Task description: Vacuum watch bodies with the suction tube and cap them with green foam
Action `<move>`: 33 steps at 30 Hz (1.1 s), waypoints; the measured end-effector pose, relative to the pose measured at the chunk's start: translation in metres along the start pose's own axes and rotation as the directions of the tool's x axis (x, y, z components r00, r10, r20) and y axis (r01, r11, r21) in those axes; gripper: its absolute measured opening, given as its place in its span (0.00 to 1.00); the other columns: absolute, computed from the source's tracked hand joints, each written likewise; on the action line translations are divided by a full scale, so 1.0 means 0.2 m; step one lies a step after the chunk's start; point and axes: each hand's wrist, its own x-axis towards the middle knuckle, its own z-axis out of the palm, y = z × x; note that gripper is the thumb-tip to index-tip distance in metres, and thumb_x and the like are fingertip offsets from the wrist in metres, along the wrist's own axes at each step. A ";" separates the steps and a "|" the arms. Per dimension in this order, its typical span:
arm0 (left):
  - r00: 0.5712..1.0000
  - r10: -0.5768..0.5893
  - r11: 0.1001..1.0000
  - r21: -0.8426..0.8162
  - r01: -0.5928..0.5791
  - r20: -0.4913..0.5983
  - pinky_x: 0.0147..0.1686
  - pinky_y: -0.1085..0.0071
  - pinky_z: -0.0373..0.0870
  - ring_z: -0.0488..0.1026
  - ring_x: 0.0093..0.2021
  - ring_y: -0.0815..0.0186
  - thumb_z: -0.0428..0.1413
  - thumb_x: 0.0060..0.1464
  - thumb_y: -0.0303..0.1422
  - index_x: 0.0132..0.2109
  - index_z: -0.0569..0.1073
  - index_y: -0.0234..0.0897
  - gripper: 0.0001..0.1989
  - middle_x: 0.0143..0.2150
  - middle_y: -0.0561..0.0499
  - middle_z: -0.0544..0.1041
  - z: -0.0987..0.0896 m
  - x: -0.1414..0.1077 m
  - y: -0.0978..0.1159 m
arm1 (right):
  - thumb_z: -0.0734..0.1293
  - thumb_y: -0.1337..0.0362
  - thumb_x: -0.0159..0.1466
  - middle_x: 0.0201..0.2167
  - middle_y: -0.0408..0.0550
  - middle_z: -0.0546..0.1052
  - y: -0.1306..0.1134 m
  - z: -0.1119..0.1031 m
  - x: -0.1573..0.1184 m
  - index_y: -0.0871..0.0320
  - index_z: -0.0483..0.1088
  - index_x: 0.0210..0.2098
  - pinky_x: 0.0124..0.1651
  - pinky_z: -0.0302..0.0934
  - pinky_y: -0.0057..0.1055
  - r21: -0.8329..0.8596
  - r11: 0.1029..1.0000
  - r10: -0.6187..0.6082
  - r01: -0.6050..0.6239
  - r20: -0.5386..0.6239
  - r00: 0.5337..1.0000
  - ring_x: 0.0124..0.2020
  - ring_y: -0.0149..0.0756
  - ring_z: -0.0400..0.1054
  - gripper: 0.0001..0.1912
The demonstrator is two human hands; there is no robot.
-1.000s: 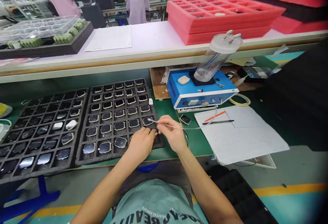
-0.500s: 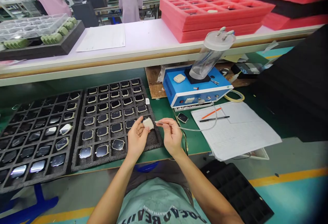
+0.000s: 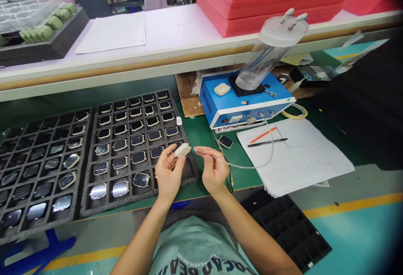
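Observation:
Between the thumb and fingers of my left hand (image 3: 169, 168) is a small cream-coloured case (image 3: 182, 150), tilted so that its edge shows. My right hand (image 3: 214, 168) pinches the end of a thin clear tube (image 3: 248, 167), whose tip points at the case with a small gap between them. The tube runs back to the front of a blue box (image 3: 245, 103). Below and left of my left hand, a grey foam tray (image 3: 130, 192) holds several watch-like pieces with dark faces. One more such piece (image 3: 225, 141) lies on the green table.
A clear cylinder (image 3: 262, 63) and a cream piece (image 3: 222, 89) stand on the blue box. Papers (image 3: 302, 161) with two pens lie right. Another filled tray (image 3: 37, 174) is far left. A shelf (image 3: 170, 31) with red foam trays (image 3: 239, 10) crosses behind.
The cream case has turned in my left hand, from its flat face showing to its edge. My right hand still holds the tube. The whole view has shifted slightly.

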 end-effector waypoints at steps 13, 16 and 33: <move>1.000 0.007 0.999 0.045 -0.007 0.005 0.50 0.62 0.80 0.83 0.47 0.54 0.69 0.51 0.39 0.49 0.78 0.33 0.21 0.48 0.40 0.84 0.00 0.01 -0.04 | 0.63 0.63 0.74 0.46 0.48 0.83 -0.01 -0.01 0.03 0.51 0.75 0.48 0.50 0.78 0.42 -0.034 0.998 0.061 -0.059 0.059 0.996 0.48 0.41 0.80 0.08; 1.000 0.023 0.999 0.039 -0.024 0.005 0.49 0.65 0.80 0.83 0.47 0.56 0.69 0.51 0.37 0.48 0.79 0.33 0.19 0.47 0.41 0.84 0.01 0.01 -0.04 | 0.64 0.63 0.74 0.44 0.49 0.83 0.00 -0.01 0.03 0.53 0.75 0.47 0.48 0.79 0.40 -0.037 0.999 0.033 -0.031 0.051 0.998 0.47 0.41 0.80 0.08; 0.998 0.061 0.998 0.027 -0.062 0.017 0.48 0.71 0.80 0.84 0.46 0.60 0.68 0.53 0.32 0.48 0.79 0.33 0.16 0.47 0.42 0.84 0.02 0.01 -0.03 | 0.63 0.66 0.74 0.45 0.50 0.82 0.01 -0.01 0.03 0.53 0.74 0.47 0.49 0.79 0.39 0.006 1.000 0.030 -0.030 0.061 0.998 0.47 0.40 0.80 0.08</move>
